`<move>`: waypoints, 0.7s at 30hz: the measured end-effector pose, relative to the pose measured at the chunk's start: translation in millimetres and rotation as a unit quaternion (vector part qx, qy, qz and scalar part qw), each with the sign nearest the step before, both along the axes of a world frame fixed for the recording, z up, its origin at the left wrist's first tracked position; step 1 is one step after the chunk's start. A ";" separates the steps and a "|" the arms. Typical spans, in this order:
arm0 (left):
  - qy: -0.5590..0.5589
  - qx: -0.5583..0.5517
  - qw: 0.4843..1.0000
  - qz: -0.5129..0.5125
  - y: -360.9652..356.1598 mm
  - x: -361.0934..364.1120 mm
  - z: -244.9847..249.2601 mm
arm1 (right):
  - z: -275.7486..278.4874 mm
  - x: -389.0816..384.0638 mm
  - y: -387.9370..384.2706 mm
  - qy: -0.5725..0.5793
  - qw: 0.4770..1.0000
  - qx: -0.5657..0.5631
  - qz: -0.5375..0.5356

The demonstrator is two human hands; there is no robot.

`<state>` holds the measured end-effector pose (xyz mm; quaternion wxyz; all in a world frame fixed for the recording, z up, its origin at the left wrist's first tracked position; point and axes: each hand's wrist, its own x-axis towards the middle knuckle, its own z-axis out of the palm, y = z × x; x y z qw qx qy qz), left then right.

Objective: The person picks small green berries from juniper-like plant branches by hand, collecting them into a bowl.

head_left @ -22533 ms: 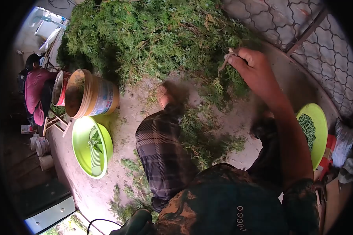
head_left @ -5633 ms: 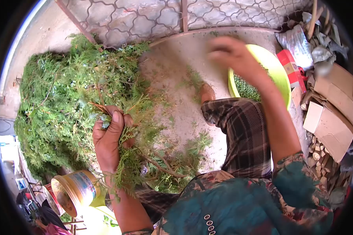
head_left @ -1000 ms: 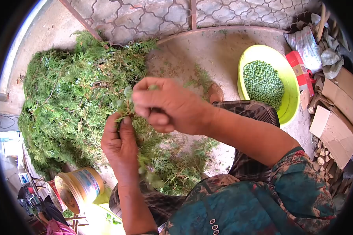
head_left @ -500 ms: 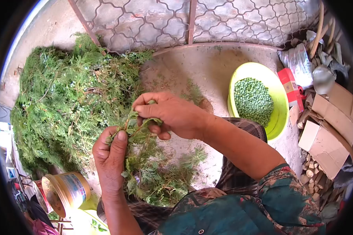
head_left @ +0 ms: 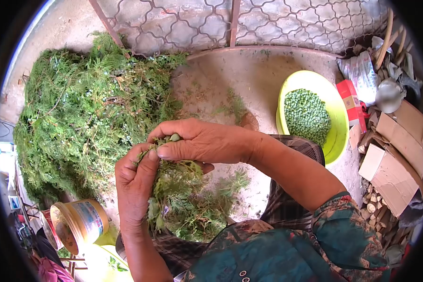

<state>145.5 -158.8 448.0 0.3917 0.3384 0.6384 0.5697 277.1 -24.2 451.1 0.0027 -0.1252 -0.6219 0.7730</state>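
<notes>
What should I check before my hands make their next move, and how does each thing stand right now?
1. Left hand pinching the sprig: ok.
2. Right hand at the sprig's top, a berry showing by its thumb: ok.
3. That berry loose from its stem: cannot tell, the fingers hide the join.
4. Basin within view, with bare space beside the berries in it: ok.
5. Floor free of clippings: not ok, they lie below your hands.
6. Bucket empty: cannot tell, its inside is too dim.
</notes>
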 end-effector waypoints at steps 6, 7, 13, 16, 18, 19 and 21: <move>0.070 -0.046 0.994 -0.064 0.5 -6.7 8.1 | -9.6 3.0 10.8 0.042 0.908 0.416 0.008; 0.053 -0.047 0.994 -0.080 1.4 -1.9 7.9 | -2.9 10.9 10.7 0.040 0.909 0.414 0.004; 0.014 -0.045 0.999 -0.008 -1.7 -6.7 2.9 | -1.0 126.6 86.1 -0.027 0.833 0.418 -0.361; -0.104 -0.058 0.989 0.086 1.9 1.4 9.0 | -95.0 259.1 166.7 -0.233 0.573 0.664 -0.419; -0.067 -0.063 0.994 0.054 2.5 -9.7 1.9 | -80.4 261.3 114.9 -0.647 0.425 0.619 -0.131; -0.083 -0.069 0.992 0.070 5.0 -7.8 3.3 | -75.7 259.0 118.3 -0.539 0.524 0.627 -0.205; -0.115 -0.063 0.984 0.124 9.3 -2.1 -3.9 | -35.6 212.3 102.5 -0.390 0.669 0.537 -0.335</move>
